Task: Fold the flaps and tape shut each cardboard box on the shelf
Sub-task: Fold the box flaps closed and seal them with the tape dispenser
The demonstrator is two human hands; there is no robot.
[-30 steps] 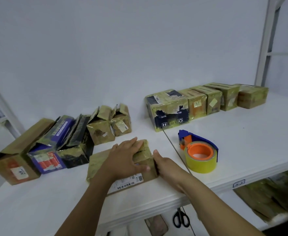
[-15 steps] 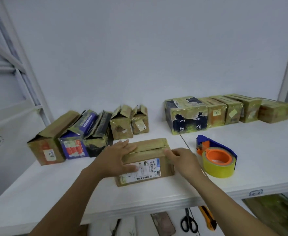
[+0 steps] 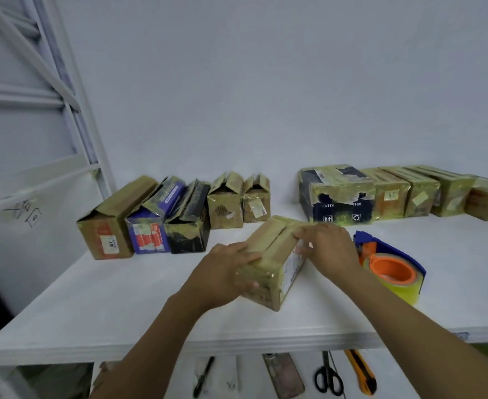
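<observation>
Our left fingers (image 3: 244, 250) lie curled over the near left edge of the box (image 3: 266, 292). The thumb (image 3: 250, 285) presses on its near end, so the left hand (image 3: 219, 272) holds that corner tight. Our right fingers (image 3: 309, 230) bend over the far right edge, and the right hand (image 3: 335, 249) grips the box from that side.

We think we hold it this way so the two top flaps (image 3: 287, 240) lie flat and meet in the middle. A thin gap runs between them, and we can see no tape across it yet.

The box sits turned at a slant on the white shelf (image 3: 93, 298), in the middle and near the front edge. The tape roll (image 3: 389, 269) in its blue holder waits just to the right of our right hand. We guess it is close so it is easy to grab.

At the far left stand five open boxes (image 3: 225, 208) that seem to need doing. At the far right is a row of shut boxes (image 3: 421, 194) that look done. Under the shelf lie scissors (image 3: 327, 375) and a yellow knife (image 3: 362, 372).
</observation>
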